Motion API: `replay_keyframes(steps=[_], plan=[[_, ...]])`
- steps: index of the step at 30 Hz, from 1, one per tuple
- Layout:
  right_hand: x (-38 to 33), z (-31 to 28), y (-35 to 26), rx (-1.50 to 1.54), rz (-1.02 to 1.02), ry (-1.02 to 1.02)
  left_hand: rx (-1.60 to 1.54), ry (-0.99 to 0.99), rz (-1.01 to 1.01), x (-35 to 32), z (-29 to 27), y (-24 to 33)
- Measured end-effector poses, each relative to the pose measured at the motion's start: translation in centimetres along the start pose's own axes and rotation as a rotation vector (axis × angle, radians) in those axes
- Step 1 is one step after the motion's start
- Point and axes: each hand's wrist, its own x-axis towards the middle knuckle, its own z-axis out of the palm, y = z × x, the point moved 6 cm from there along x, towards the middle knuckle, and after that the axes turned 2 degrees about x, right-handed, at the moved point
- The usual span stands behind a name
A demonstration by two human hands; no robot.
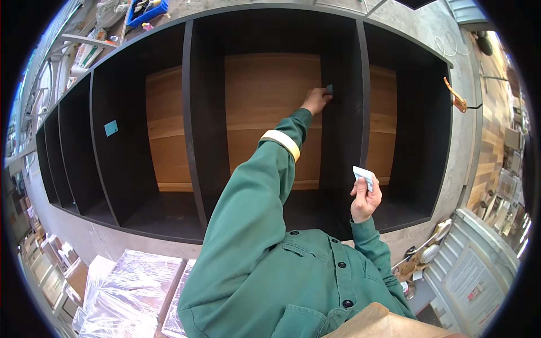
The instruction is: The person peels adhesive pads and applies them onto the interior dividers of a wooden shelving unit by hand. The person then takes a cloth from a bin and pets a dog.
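Note:
A long black shelving cabinet (189,141) with several compartments spreads out before me. My left hand (317,101), its green sleeve circled by a pale band, reaches deep into the middle compartment. The fingers are closed at the right-hand divider, on a small blue-green piece (330,88) that lies against the black panel. Nearer to me, my right hand (365,198) pinches a small white stack, perhaps folded sheets (363,176), in front of the right divider. A similar blue-green square (111,128) sits on a panel in a compartment further left.
Wood-coloured back panels (273,112) close several compartments. An orange-handled tool (459,102) hangs at the cabinet's right end. Plastic-wrapped boxes (135,287) stand at the lower left, a grey ribbed container (473,270) at the lower right. A blue crate (147,14) lies beyond the cabinet.

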Motion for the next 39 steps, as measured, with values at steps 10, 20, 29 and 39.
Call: replay_keyframes(steps=[10, 20, 29, 39], plan=[[-0.2, 0.0, -0.1, -0.063, 0.053, 0.03, -0.05, -0.102, 0.044, 0.8, -0.8, -0.1], [-0.3, -0.3, 0.2, -0.088, 0.093, 0.059, 0.183, 0.195, 0.231, -0.9, 0.1, 1.8], [-0.6, -0.3, 0.4, -0.109, 0.095, 0.088, 0.076, 0.038, 0.219, 0.2, -0.4, 0.2], [-0.6, -0.5, 0.3, -0.111, 0.094, 0.087, 0.135, 0.162, 0.322, -0.3, 0.6, 0.7]])
